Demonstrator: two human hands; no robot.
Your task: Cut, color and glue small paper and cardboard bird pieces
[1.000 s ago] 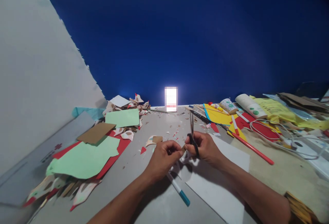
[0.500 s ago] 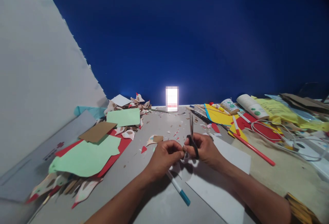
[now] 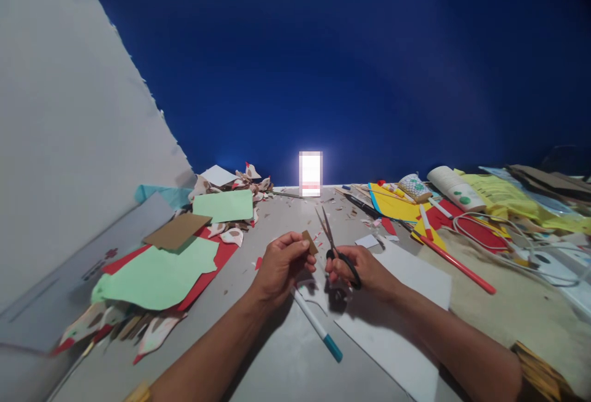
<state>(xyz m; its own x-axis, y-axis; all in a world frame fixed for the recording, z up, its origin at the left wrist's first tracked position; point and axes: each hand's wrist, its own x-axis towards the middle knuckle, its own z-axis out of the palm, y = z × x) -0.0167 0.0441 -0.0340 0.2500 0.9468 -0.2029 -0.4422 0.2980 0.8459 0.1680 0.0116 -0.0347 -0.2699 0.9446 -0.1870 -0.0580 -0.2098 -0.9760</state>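
Note:
My left hand [image 3: 284,266] pinches a small brown piece of cardboard [image 3: 309,242] between thumb and fingers. In my right hand [image 3: 357,269] is a pair of black-handled scissors [image 3: 330,233], its blades parted and pointing up and away from me, a little right of the cardboard and apart from it. Below the hands lies a white marker with a teal cap [image 3: 318,325]. A white sheet of paper [image 3: 397,322] lies flat under my right forearm. A small white scrap [image 3: 366,241] rests just beyond my right hand.
Left, a green paper shape [image 3: 161,273] lies on red paper, with a brown card [image 3: 178,231] and a pale green card [image 3: 224,206] nearby. Right are a red marker [image 3: 457,263], yellow paper [image 3: 392,205], paper cups [image 3: 455,189] and a white cable [image 3: 508,273]. Small scraps litter the grey table.
My left hand now holds the brown cardboard piece, no longer on the table. My hands have drawn apart, and the scissors' blades have spread and tilted left.

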